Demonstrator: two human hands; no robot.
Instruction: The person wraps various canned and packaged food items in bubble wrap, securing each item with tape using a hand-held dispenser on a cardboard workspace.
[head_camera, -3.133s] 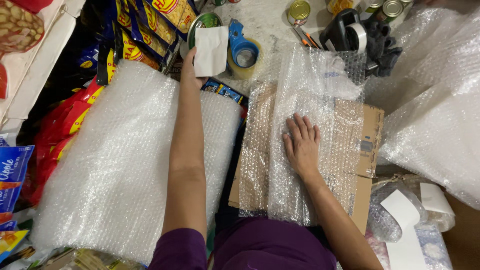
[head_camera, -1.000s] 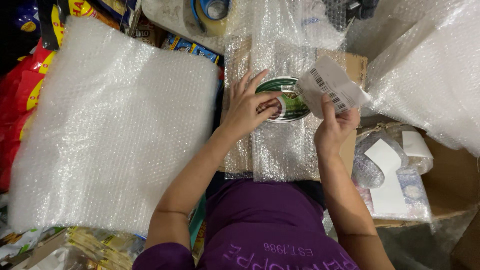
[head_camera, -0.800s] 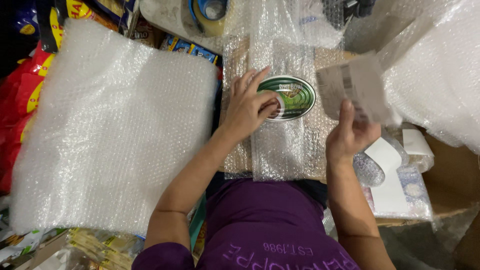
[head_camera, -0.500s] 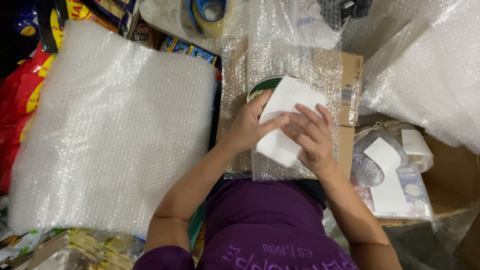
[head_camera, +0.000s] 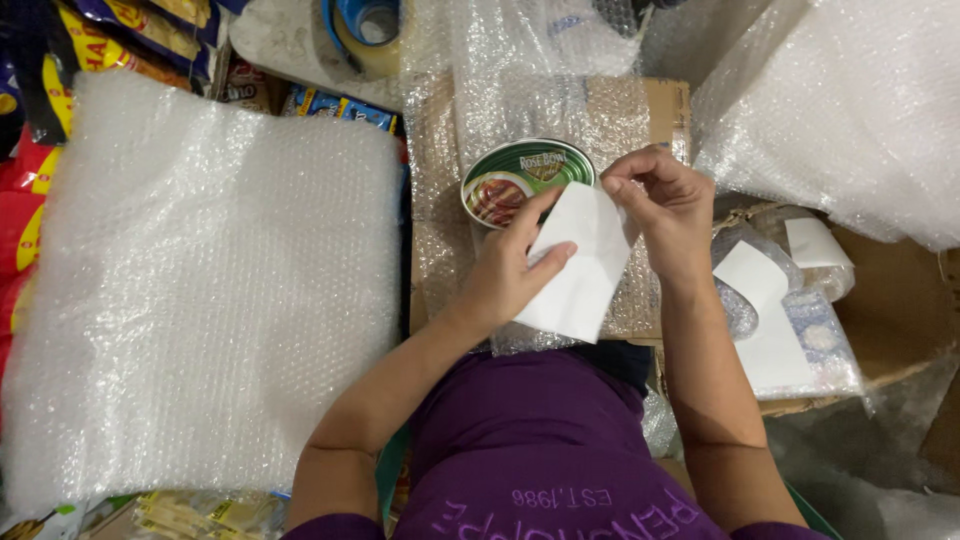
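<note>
Nearest the person, both hands work a white paper label (head_camera: 578, 265): the left hand (head_camera: 505, 275) pinches its lower edge between thumb and fingers, the right hand (head_camera: 668, 205) pinches the top corner at about one o'clock, apparently peeling the backing. Just beyond, at eleven o'clock of the label, a round green tin (head_camera: 520, 178) lies on a bubble wrap sheet (head_camera: 540, 110) over cardboard. The peel probably needs finishing first. Farther, at twelve o'clock, sits a tape roll (head_camera: 362, 30)
</note>
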